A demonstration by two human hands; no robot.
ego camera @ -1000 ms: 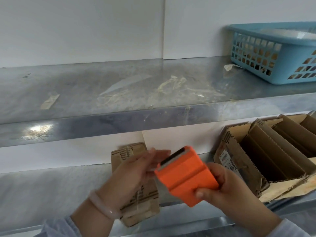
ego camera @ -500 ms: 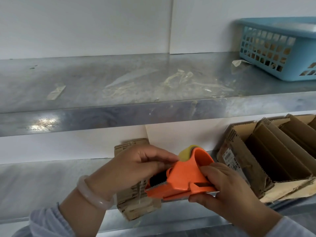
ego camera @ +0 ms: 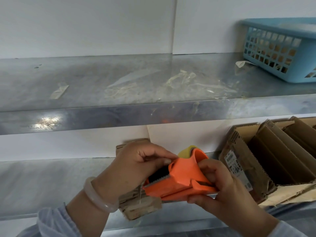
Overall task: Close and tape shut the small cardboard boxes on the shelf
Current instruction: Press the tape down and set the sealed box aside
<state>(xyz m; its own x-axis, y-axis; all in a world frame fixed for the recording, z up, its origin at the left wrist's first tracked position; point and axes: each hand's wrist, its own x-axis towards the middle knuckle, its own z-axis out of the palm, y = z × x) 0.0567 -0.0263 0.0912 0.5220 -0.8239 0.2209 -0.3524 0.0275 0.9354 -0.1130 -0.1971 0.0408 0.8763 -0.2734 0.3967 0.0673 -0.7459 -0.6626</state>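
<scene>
Our right hand (ego camera: pixel 222 190) wraps the rear of the orange tape dispenser (ego camera: pixel 181 183), fingers curled over its top and thumb under its base, while our left hand (ego camera: pixel 136 168) pinches at the front of the body just above the toothed blade (ego camera: pixel 159 177). We cannot tell whether those fingertips (ego camera: pixel 167 161) have the tape end yet. 1 second ago the dispenser showed us its flat back and the left fingers only touched its upper corner. It has since been rolled over, so the blade and the yellowish roll (ego camera: pixel 186 151) now face up, and for the last half second it has barely moved. We judge that as hunting for the loose end before taping. The small cardboard box (ego camera: pixel 140 206) lies on the lower shelf (ego camera: pixel 42 182) directly behind the left hand, flaps apparently down. The open boxes (ego camera: pixel 256 165) wait just to the right, with 0 tape drawn so far.
</scene>
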